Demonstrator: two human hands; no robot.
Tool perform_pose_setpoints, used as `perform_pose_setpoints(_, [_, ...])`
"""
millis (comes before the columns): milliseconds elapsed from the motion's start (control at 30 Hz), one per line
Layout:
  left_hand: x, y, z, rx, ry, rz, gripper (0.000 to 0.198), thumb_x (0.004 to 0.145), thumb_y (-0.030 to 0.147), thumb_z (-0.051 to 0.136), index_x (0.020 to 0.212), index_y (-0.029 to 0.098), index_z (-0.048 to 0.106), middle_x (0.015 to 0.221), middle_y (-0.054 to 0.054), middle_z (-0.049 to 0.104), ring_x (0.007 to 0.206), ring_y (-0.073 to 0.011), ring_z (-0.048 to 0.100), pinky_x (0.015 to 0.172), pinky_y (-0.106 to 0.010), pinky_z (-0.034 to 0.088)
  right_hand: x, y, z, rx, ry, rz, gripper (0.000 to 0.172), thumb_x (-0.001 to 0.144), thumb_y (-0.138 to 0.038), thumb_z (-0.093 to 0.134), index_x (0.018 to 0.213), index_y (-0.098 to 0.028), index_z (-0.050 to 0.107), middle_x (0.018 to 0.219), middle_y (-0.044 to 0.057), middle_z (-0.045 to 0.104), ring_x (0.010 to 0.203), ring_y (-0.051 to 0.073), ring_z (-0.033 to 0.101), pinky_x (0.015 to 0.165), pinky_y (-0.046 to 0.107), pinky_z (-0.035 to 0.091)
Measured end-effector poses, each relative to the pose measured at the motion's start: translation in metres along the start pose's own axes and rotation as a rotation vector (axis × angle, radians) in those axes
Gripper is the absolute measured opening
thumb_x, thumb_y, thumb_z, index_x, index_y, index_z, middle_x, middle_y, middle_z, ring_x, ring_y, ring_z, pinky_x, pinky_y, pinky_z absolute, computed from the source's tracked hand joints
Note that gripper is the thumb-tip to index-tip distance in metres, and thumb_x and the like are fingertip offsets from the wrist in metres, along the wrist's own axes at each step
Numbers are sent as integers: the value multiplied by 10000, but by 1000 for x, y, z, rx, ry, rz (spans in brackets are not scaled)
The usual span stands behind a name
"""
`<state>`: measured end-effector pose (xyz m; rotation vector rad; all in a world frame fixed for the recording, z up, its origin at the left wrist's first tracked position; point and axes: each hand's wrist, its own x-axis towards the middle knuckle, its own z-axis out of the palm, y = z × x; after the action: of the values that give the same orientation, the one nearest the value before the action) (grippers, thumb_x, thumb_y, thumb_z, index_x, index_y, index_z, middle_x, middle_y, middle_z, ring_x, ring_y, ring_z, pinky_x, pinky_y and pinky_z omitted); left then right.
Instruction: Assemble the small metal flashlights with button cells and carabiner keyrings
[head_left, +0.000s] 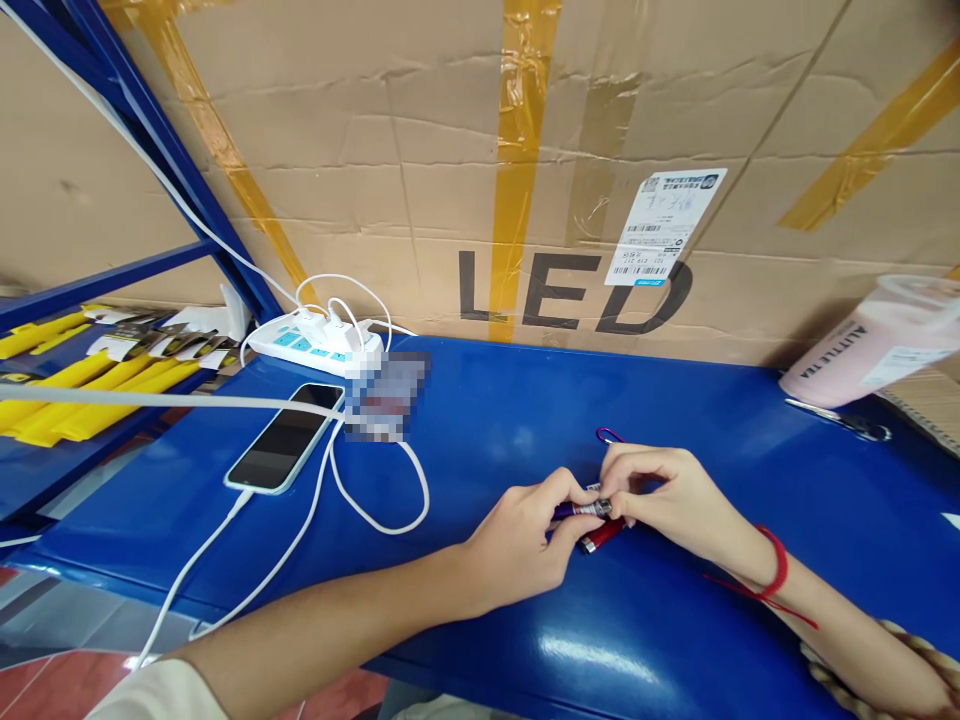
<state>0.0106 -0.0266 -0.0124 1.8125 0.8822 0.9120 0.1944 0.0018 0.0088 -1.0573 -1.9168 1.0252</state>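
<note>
My left hand (523, 533) pinches a small purple tube (564, 511) with a silver end, which looks like a mini flashlight or laser pointer. At that silver end, the thumb and fingers of my right hand (660, 488) are closed and touching it. The fingertips cover part of the tube, and any smaller part between them is hidden. Just beneath both hands lies a red tube (602, 536) with a dark metal tip. A thin purple-red cord loop (609, 435) shows behind my right fingers. All of this is at or just above the blue tabletop (487, 430).
To the left are a charging phone (289, 437), white cables and a white power strip (315, 340). A large cardboard box (420, 160) walls off the back. At right, a pink cup (862, 345) lies tilted by keys (840, 420). Yellow packaged items (105, 390) fill the left shelf.
</note>
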Motion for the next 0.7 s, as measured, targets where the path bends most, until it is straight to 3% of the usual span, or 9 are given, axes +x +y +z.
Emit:
perform_pose_setpoints(200, [1,-6,-2,185,14,85,79,878,170,475,819,202,516,965,-30,700,926,-163,664,734,-216,530,0,-2,2,-63,13,7,227,701,-345,701,557,-173,665,582,16,614,462,101,532,433,223,444])
perform_pose_setpoints(433, [6,-15,-4,473,95,360,184,902,152,427,774,182,555,773,-25,693,674,-145,623,661,-246,484,0,-5,3,-119,22,20,239,706,-376,691,568,-181,680,577,15,614,445,99,520,415,225,431])
perform_pose_setpoints(700, [9,-14,-6,494,136,328,177,901,158,447,777,185,570,774,-14,704,655,-142,607,653,-253,482,0,-3,4,-60,66,70,221,704,-355,689,568,-181,680,605,27,616,438,97,521,396,207,444])
